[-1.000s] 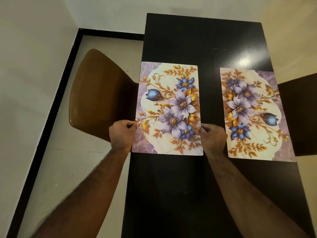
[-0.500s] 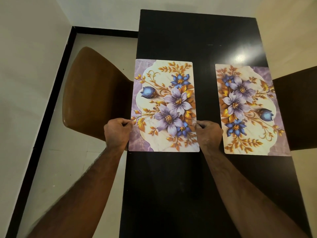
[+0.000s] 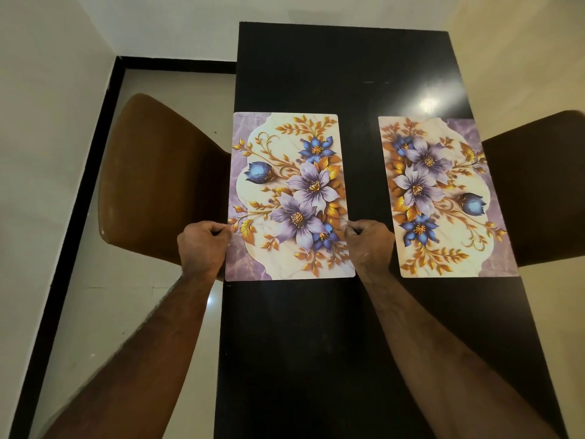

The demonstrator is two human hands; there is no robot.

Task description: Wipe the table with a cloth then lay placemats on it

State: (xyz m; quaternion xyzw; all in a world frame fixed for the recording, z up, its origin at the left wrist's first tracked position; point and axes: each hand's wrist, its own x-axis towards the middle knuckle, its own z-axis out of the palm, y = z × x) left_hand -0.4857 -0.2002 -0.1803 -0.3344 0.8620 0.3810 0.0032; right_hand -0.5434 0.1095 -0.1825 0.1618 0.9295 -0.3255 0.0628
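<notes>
Two floral placemats with purple and blue flowers lie flat on the black table [image 3: 316, 343]. The left placemat [image 3: 288, 198] sits along the table's left edge, its corner slightly over the rim. My left hand [image 3: 204, 247] pinches its left edge near the lower corner. My right hand [image 3: 370, 242] pinches its right edge at about the same height. The right placemat [image 3: 443, 198] rests along the table's right side, untouched. No cloth is in view.
A brown chair [image 3: 158, 185] is tucked at the table's left side, and a second brown chair [image 3: 538, 191] at the right. White walls and a black skirting [image 3: 79, 201] border the pale floor on the left.
The left placemat has shifted slightly left, towards the table's left edge, with both hands still on its edges. The right placemat has stayed in place.
</notes>
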